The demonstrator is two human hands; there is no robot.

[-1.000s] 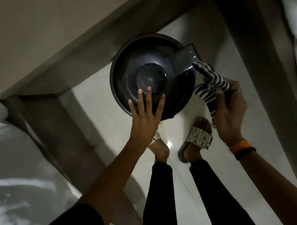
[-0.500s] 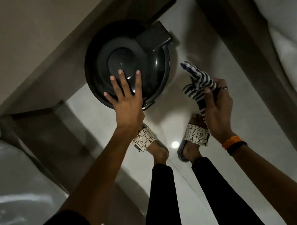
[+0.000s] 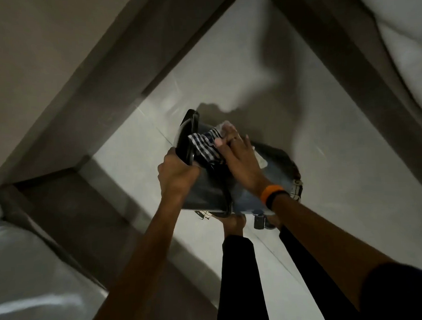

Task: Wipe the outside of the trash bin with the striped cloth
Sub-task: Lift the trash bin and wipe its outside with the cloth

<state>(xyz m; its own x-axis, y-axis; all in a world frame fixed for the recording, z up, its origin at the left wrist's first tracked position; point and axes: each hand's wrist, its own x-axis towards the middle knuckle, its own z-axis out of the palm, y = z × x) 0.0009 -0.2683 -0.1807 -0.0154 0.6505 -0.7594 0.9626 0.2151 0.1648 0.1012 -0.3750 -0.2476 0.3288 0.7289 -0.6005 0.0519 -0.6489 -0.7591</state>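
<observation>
bin: trash bin (image 3: 276, 174), dark, tipped sideways
left hand (image 3: 175, 173): you're gripping its rim
right hand (image 3: 239, 158): flat, pressing striped cloth (image 3: 204, 145) on it

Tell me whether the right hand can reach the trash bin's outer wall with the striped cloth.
Likely yes: the right hand presses the striped cloth on the trash bin, which the left hand holds tipped.

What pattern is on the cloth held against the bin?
Dark-and-white stripes on the cloth, clearest in the head view, under the right hand.
</observation>
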